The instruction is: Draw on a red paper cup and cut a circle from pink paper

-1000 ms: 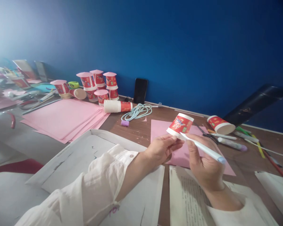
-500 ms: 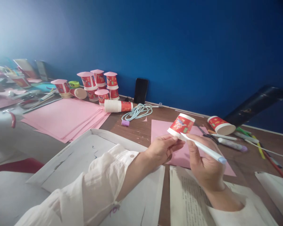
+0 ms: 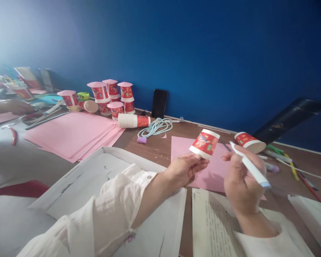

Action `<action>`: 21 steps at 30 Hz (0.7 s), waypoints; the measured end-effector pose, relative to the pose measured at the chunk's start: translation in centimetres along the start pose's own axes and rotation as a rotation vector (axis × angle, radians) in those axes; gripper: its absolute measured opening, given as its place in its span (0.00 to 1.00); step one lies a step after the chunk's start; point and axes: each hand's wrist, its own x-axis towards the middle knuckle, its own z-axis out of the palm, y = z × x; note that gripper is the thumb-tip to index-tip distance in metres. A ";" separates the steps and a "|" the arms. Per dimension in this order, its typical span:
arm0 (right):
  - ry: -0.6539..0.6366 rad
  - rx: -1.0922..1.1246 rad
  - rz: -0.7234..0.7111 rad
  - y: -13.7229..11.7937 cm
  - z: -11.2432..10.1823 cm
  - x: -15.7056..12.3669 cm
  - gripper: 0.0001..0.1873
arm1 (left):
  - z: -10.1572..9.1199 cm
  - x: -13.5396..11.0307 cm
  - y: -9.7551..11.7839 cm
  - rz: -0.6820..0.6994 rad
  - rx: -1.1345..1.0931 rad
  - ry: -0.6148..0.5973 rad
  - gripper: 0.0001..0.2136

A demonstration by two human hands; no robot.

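Observation:
Pinched at its lower rim, a red paper cup (image 3: 204,143) is held upside down by my left hand (image 3: 186,167) above a pink paper sheet (image 3: 182,150). My right hand (image 3: 243,182) grips a white marker (image 3: 253,170) with a light blue end, its tip pointing up and left. A gap separates the marker tip from the cup. Behind my right hand, another red paper cup (image 3: 248,142) lies on its side, and some pens there are partly hidden.
Left of centre stand several red cups with pink paper tops (image 3: 97,92), a stack of nested cups (image 3: 133,120) and a coiled pale cord (image 3: 158,127). Pink sheets (image 3: 72,132), a white box lid (image 3: 96,185) and a printed booklet (image 3: 211,225) lie nearer. A co-worker's hand (image 3: 17,107) is far left.
My right hand with the marker has moved right, away from the cup. My left hand and the cup have barely shifted. A co-worker's hand has come into view at the far left.

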 end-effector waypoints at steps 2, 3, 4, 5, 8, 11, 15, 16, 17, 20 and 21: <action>0.064 0.141 0.173 0.9 0.4 0.4 0.18 | 0.0 -0.2 0.0 -0.016 0.014 -0.006 0.07; 0.087 0.214 0.290 1.4 0.6 0.7 0.19 | 0.1 -0.2 0.0 -0.022 0.024 -0.014 0.07; 0.100 0.278 0.406 1.9 0.8 0.9 0.20 | 0.1 -0.3 -0.1 -0.022 0.032 -0.029 0.07; 0.103 0.342 0.490 2.3 1.0 1.1 0.22 | 0.1 -0.4 -0.2 -0.019 0.036 -0.049 0.07; 0.028 0.474 0.624 2.8 1.6 1.5 0.27 | 0.0 -0.6 -0.5 -0.005 0.027 -0.109 0.07; -0.010 0.499 0.685 1.9 2.1 1.5 0.28 | -0.1 -0.8 -0.7 -0.024 0.032 -0.148 0.08; -0.009 0.317 0.734 0.1 2.5 1.7 0.29 | -0.2 -0.9 -0.8 -0.051 0.040 -0.135 0.09; -0.015 0.298 0.723 -0.2 2.6 1.8 0.29 | -0.2 -0.8 -0.8 -0.044 0.037 -0.134 0.09; -0.024 0.291 0.713 -0.4 2.7 2.0 0.29 | -0.2 -0.7 -0.7 -0.030 0.033 -0.140 0.09; -0.055 0.267 0.707 -0.5 3.0 2.8 0.27 | -0.2 -0.3 -0.5 0.019 0.010 -0.170 0.11; -0.060 0.260 0.709 -0.5 3.2 3.2 0.27 | -0.1 -0.1 -0.4 0.034 -0.002 -0.174 0.11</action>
